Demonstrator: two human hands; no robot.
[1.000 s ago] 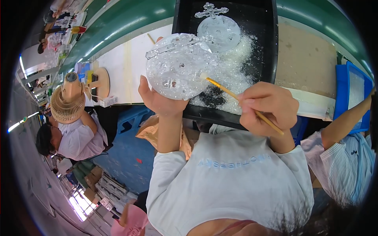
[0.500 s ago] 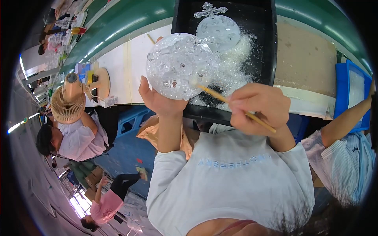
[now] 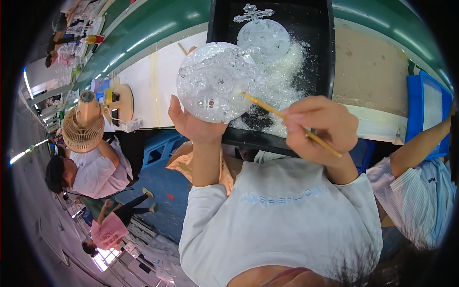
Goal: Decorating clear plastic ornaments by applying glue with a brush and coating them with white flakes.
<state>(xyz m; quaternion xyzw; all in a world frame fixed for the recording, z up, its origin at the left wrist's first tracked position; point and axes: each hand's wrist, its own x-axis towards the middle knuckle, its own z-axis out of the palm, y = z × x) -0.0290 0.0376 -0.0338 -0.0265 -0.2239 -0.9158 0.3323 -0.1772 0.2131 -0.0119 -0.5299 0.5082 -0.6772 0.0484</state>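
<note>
My left hand [image 3: 198, 123] is wrapped round the lower edge of a clear round disc-shaped piece [image 3: 201, 93], tilted over the tray's left side. Raised clear ornament covers its face. A thin yellow-handled brush [image 3: 267, 107] is pinched in the fingers of my right hand [image 3: 327, 126]. Its pale tip meets the disc's right part; bristle detail is too small to make out. Beyond, a second clear disc [image 3: 270, 40] lies in the black tray [image 3: 318, 28], a clear cross-shaped part [image 3: 253, 13] at its far edge. Loose glittering bits [image 3: 289, 79] are heaped beside it.
A beige fan [image 3: 83, 126] stands left on the white tabletop [image 3: 138, 76]. Brown board [image 3: 368, 71] covers the table right of the tray, with a blue bin [image 3: 415, 105] beyond. Co-workers sit at left [image 3: 95, 172] and right [image 3: 416, 191]; another person [image 3: 110, 229] walks behind.
My right hand has shifted slightly right with the brush, whose tip has moved up a little on the disc. The disc's tilt differs slightly. The walking person has moved left.
</note>
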